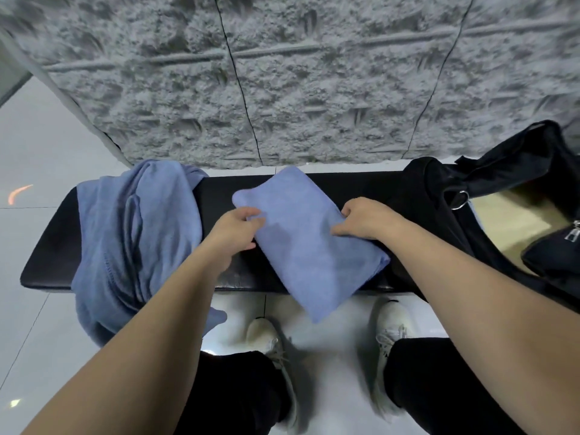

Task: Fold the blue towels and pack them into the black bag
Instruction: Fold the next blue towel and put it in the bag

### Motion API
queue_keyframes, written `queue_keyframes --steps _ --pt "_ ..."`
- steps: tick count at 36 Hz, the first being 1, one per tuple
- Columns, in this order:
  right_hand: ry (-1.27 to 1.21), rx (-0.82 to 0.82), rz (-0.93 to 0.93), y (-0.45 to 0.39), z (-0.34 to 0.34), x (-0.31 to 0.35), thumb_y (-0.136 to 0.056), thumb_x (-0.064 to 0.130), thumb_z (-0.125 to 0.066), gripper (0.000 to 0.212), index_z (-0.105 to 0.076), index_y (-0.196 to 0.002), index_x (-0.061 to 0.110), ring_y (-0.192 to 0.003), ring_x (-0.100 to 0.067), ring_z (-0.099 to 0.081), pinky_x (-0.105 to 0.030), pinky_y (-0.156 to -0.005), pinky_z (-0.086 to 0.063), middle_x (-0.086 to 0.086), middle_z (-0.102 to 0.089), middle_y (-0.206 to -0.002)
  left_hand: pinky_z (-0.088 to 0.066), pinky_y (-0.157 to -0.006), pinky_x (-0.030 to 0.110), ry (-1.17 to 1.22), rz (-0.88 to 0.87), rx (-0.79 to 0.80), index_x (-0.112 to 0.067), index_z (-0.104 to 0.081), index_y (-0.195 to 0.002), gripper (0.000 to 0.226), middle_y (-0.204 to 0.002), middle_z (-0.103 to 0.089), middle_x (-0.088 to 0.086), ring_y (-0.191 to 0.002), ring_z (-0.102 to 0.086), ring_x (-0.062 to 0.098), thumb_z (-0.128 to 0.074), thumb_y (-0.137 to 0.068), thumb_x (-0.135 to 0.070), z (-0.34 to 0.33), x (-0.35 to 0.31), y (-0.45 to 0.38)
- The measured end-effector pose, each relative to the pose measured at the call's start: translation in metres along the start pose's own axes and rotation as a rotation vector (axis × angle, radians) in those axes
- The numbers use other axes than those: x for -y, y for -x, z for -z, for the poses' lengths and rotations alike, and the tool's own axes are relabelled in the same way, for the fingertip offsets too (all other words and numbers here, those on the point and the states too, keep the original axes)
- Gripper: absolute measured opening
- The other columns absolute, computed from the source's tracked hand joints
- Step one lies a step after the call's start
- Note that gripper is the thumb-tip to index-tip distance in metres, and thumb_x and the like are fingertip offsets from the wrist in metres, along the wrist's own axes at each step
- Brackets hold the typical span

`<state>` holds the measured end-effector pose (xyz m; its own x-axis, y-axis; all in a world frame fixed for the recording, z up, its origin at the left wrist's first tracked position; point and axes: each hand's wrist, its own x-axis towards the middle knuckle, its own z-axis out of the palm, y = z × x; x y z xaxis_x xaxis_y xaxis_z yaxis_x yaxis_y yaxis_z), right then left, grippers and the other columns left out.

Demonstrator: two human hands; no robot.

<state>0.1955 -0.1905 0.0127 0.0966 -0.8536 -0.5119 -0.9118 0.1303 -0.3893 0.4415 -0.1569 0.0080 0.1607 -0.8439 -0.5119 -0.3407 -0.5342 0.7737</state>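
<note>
Gripping the folded light-blue terry towel [309, 243] from both sides: your left hand [233, 232] is pinching its left edge, thumb on top and fingers curled under, and your right hand [365, 219] is curling over its right edge. That towel is lying askew on the black padded bench [219, 196], mid-bench, its near end overhanging the bench's front edge. Looks folded down to a compact rectangle, so I'm judging it ready to pack. The black fabric duffel bag [439, 196] is sitting at the bench's right end, mouth open with a tan lining showing; can't tell if any towel is inside. The second, unfolded blue towel [131, 240] is draped in a heap over the bench's left end, hanging off the front. Remaining: pack this one, then fold and pack the heap.
</note>
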Motion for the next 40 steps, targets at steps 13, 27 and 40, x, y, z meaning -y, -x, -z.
queue_keyframes --steps 13,27,40 --pt "-0.331 -0.013 -0.005 -0.011 -0.006 -0.004 -0.089 0.025 -0.059 0.018 -0.050 -0.102 0.014 -0.073 -0.019 -0.055 -0.028 -0.051 -0.047 -0.005 -0.059 -0.090 -0.038 -0.085 0.006 0.004 -0.348 -0.240 -0.014 -0.050 -0.140 0.048 -0.142 -0.031 -0.002 -0.103 -0.046 0.000 -0.047 -0.095 0.003 -0.043 -0.013 -0.040" --pt "-0.450 0.070 -0.111 -0.001 -0.002 -0.006 -0.077 0.049 -0.076 0.053 -0.050 -0.112 0.019 -0.088 -0.014 -0.061 -0.027 -0.056 -0.047 0.004 -0.062 -0.102 -0.051 -0.083 0.035 0.394 -0.062 -0.098 -0.029 -0.046 -0.127 0.039 -0.124 -0.058 0.001 -0.098 -0.061 0.015 -0.060 -0.093 -0.015 -0.036 -0.015 -0.040" --pt "-0.452 0.305 -0.157 0.052 -0.013 -0.026 -0.098 0.023 -0.057 0.018 -0.059 -0.111 0.010 -0.048 -0.008 -0.058 -0.019 -0.046 -0.045 -0.005 -0.068 -0.076 -0.060 -0.075 0.042 0.108 0.278 0.346 -0.013 -0.061 -0.111 0.017 -0.108 -0.072 0.012 -0.092 -0.073 0.030 -0.059 -0.094 -0.012 -0.027 0.008 0.039"
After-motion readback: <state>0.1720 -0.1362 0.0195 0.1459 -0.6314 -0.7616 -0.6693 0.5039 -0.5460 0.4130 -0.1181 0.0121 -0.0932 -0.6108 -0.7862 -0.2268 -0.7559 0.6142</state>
